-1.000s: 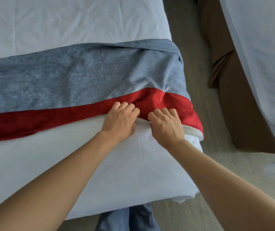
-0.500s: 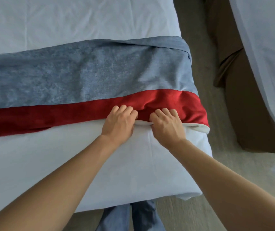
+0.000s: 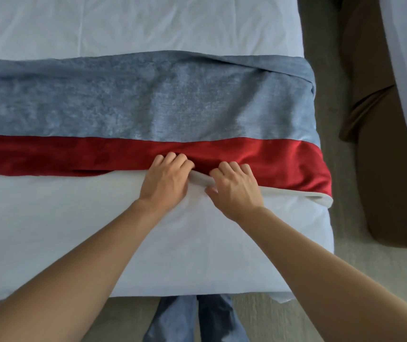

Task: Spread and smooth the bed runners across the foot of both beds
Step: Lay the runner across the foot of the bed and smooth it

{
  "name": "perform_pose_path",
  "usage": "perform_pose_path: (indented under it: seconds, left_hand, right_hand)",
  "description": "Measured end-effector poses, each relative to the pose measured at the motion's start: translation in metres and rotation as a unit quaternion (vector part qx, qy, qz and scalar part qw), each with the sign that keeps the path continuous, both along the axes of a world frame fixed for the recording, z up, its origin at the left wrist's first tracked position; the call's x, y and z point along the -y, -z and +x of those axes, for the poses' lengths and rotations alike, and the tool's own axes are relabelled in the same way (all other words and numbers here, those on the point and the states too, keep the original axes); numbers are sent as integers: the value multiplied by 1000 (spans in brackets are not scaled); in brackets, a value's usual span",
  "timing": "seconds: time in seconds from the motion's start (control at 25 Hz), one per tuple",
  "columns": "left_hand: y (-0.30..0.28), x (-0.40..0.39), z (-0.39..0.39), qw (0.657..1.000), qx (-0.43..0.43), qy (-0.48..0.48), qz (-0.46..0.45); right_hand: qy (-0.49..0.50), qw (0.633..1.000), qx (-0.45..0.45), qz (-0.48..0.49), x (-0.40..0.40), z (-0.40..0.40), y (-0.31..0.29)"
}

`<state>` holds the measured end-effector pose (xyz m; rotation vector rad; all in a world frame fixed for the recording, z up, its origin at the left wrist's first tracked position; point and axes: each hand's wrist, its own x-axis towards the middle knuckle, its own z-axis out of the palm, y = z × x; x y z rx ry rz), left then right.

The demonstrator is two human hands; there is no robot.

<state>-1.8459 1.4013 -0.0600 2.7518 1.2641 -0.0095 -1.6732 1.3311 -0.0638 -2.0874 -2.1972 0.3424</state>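
Bed runner (image 3: 148,104): blue-grey with red band, lying across the bed (image 3: 49,230) foot.
Left hand (image 3: 164,183): grip curled onto the red near edge.
Right hand (image 3: 234,188): grip pinching that edge, white lining showing.

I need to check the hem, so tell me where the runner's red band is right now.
In the head view, the red band runs across the white bed along the near edge of the grey-blue runner, with the left hand and right hand gripping its hem right of centre.
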Motion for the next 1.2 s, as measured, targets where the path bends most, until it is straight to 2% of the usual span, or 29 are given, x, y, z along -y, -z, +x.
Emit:
perform_pose_path:
  seconds: [0.24,0.48,0.8,1.0,1.12,1.2]
  left_hand:
    - [4,-12,-17,1000,-7,5,-1]
    - [5,29,-22,999,27,28,-18]
    - [16,-13,-130,998,36,-16,45]
    - [19,4,-142,995,95,10,25]
    - [11,6,-160,995,82,46,20]
    - [10,-16,-187,997,67,29,22]
  right_hand:
    - [21,999,-30,8,-20,-23,6]
    - [-5,1000,10,-6,10,-22,-1]
    - [-46,998,22,29,-22,-122,7]
    - [-31,997,57,30,-14,-139,0]
    - [-40,997,63,27,-17,-161,-11]
    - [-45,997,57,28,-36,-188,-10]
